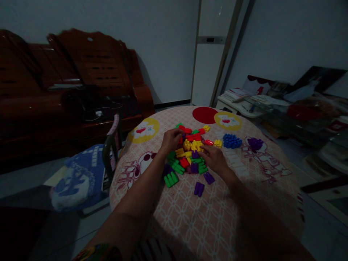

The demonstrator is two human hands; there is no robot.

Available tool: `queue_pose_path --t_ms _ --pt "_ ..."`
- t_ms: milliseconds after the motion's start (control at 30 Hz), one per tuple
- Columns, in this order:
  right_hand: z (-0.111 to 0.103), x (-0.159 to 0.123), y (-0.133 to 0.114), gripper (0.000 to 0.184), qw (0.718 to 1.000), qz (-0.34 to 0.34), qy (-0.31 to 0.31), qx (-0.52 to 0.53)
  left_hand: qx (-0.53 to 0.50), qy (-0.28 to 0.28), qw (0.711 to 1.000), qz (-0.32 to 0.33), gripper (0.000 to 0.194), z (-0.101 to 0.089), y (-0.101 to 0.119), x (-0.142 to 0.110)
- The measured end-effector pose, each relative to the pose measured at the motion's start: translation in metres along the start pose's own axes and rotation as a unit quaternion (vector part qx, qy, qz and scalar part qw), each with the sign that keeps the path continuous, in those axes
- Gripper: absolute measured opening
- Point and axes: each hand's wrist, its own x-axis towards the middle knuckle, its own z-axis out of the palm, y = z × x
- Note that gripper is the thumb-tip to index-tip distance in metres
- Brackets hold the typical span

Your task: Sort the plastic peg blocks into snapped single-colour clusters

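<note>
A loose pile of toy building blocks in red, yellow, green and purple lies in the middle of the round table. My left hand (172,140) is at the pile's left side, fingers curled down beside red blocks (193,137); whatever its fingertips hold is hidden. On the right side, my right hand (215,158) has thumb and forefinger apart, close to the yellow blocks (197,145) and a purple block (195,154). Green blocks (171,179) lie at the pile's near left. Two purple blocks (199,189) rest nearer to me.
A blue block cluster (232,141) and a purple cluster (255,143) sit right of the pile on the patterned tablecloth (185,224). A chair with a blue cloth (81,177) stands left. Behind are a wooden sofa (92,69) and a cluttered glass-topped table (282,116).
</note>
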Motion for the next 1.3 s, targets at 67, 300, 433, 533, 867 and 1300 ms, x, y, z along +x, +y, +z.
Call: queue_pose_path --t_ms 67,300,433,533,867,1300 --pt "0.004 -0.002 -0.007 0.028 0.998 -0.039 -0.002 -0.049 0.107 0.024 0.994 -0.003 0.035 0.0 -0.011 0.001" --pt "0.011 -0.006 -0.018 0.031 0.986 -0.1 -0.048 -0.127 0.242 -0.098 0.965 0.032 0.051 0.002 -0.029 -0.001" --pt "0.005 -0.009 -0.017 0.023 0.988 -0.089 -0.004 -0.127 0.259 -0.105 0.96 0.014 0.047 -0.002 -0.03 0.0" --pt "-0.002 -0.012 -0.02 0.021 0.987 -0.093 0.004 -0.131 0.238 -0.097 0.966 0.014 0.032 -0.003 -0.031 0.0" --pt "0.002 -0.016 -0.035 0.029 0.949 -0.095 -0.23 -0.192 0.085 -0.109 0.99 0.032 0.017 -0.004 -0.03 -0.001" --pt "-0.014 -0.009 -0.028 0.018 0.965 0.026 -0.201 0.168 0.05 -0.118 0.992 0.012 0.042 -0.006 -0.026 0.002"
